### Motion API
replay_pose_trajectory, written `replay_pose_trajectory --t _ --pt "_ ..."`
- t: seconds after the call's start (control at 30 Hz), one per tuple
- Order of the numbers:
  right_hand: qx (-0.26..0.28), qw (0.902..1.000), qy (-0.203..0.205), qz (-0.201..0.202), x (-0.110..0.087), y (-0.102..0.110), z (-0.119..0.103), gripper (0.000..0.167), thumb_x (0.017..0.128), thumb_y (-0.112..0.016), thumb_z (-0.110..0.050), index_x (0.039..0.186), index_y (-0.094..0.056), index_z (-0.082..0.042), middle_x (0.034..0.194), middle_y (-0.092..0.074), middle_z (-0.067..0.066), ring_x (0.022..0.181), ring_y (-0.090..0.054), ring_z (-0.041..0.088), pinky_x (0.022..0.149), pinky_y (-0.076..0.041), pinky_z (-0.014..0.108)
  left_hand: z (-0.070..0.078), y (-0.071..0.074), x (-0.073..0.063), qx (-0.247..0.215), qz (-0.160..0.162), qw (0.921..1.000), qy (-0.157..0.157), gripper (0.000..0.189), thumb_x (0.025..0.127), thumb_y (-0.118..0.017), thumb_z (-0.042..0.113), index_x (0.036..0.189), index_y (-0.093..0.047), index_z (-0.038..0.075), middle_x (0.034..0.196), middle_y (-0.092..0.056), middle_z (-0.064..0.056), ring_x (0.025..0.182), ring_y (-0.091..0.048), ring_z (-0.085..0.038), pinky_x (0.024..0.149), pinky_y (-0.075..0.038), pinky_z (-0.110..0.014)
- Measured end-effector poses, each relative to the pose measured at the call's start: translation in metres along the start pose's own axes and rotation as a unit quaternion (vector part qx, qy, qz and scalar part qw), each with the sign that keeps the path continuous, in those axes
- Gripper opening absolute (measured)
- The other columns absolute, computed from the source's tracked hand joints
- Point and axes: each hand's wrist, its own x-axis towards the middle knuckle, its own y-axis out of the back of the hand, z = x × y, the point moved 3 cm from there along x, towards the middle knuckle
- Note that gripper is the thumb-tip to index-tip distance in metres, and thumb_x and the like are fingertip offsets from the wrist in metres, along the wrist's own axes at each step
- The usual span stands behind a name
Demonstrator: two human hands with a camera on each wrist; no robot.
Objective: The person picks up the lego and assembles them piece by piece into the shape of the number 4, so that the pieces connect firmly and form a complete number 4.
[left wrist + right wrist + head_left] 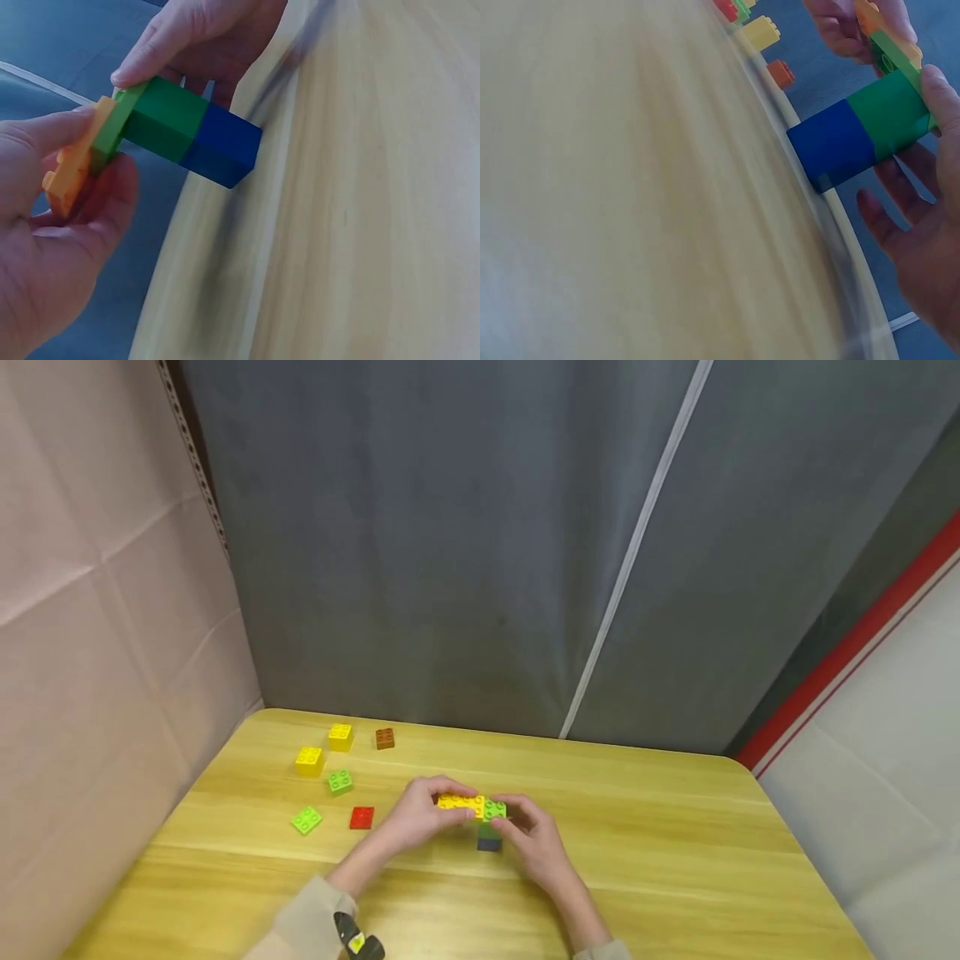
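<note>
A toy-brick assembly is held up between both hands. Its yellow brick (459, 804) looks orange in the wrist views and sits on a thin light green brick (495, 810). Below that are a darker green brick (166, 116) and a blue brick (223, 146) at the bottom end. The left hand (420, 817) pinches the yellow brick between thumb and fingers. From the other side, the right hand (540, 846) pinches the light green brick by its edge, its thumb beside the green brick in the right wrist view.
Loose bricks lie left of the hands on the wooden table (675, 860): two yellow bricks (309, 762), two light green bricks (306, 821), a red brick (362, 817) and a brown brick (385, 738). A grey curtain (450, 568) hangs behind the table.
</note>
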Motion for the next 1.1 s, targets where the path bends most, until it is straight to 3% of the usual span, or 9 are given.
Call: replay_pose_trajectory --t 0.13,0.27,0.4,0.6,0.93,1.1 --pt "-0.022 0.9997 -0.011 0.001 0.001 0.000 -0.001 0.030 0.097 -0.072 -0.014 0.126 -0.068 -0.010 0.118 -0.069 0.008 0.104 -0.066 0.024 0.092 -0.053 0.029 0.000 0.009 -0.006 0.009 0.013 0.9999 0.004 0.047 0.088 -0.084 0.020 0.130 -0.069 0.004 0.123 -0.068 -0.014 0.098 -0.064 -0.020 0.076 -0.055 -0.027" --pt "-0.036 0.9992 -0.017 0.006 0.000 0.004 -0.002 0.031 0.096 -0.072 -0.016 0.127 -0.069 -0.011 0.114 -0.069 0.007 0.100 -0.065 0.023 0.086 -0.054 0.028 -0.002 0.029 -0.012 0.014 0.021 0.9997 0.006 0.054 0.089 -0.082 0.021 0.137 -0.064 0.002 0.122 -0.067 -0.014 0.099 -0.065 -0.022 0.076 -0.055 -0.027" --pt "-0.038 0.9990 -0.017 0.015 -0.001 0.007 -0.001 0.030 0.096 -0.072 -0.014 0.126 -0.069 -0.011 0.112 -0.068 0.008 0.097 -0.065 0.023 0.082 -0.055 0.027 -0.006 0.054 -0.021 0.030 0.031 0.9991 0.002 0.051 0.092 -0.079 0.019 0.137 -0.062 0.001 0.121 -0.066 -0.016 0.099 -0.066 -0.022 0.078 -0.056 -0.029" --pt "-0.033 0.9994 -0.008 0.012 0.000 0.004 -0.003 0.031 0.096 -0.072 -0.014 0.126 -0.069 -0.009 0.117 -0.068 0.010 0.101 -0.064 0.025 0.087 -0.054 0.028 -0.017 0.086 -0.039 0.043 0.080 0.9958 0.008 0.044 0.091 -0.078 0.012 0.131 -0.065 -0.002 0.117 -0.066 -0.019 0.094 -0.066 -0.020 0.072 -0.058 -0.030" --pt "-0.059 0.9982 0.012 0.000 0.003 -0.003 -0.008 0.030 0.098 -0.071 -0.016 0.127 -0.068 -0.012 0.118 -0.068 0.009 0.104 -0.065 0.027 0.088 -0.056 0.030 -0.037 0.128 -0.066 0.055 0.158 0.9856 0.022 0.041 0.090 -0.077 0.004 0.129 -0.065 -0.005 0.114 -0.067 -0.025 0.085 -0.068 -0.018 0.068 -0.057 -0.029" --pt "-0.064 0.9979 0.013 -0.001 0.002 -0.006 -0.010 0.030 0.098 -0.071 -0.015 0.127 -0.067 -0.011 0.118 -0.068 0.010 0.105 -0.066 0.027 0.090 -0.055 0.030 -0.039 0.142 -0.073 0.057 0.168 0.9838 0.026 0.042 0.092 -0.076 0.007 0.130 -0.064 -0.006 0.115 -0.065 -0.027 0.084 -0.069 -0.015 0.069 -0.058 -0.028"
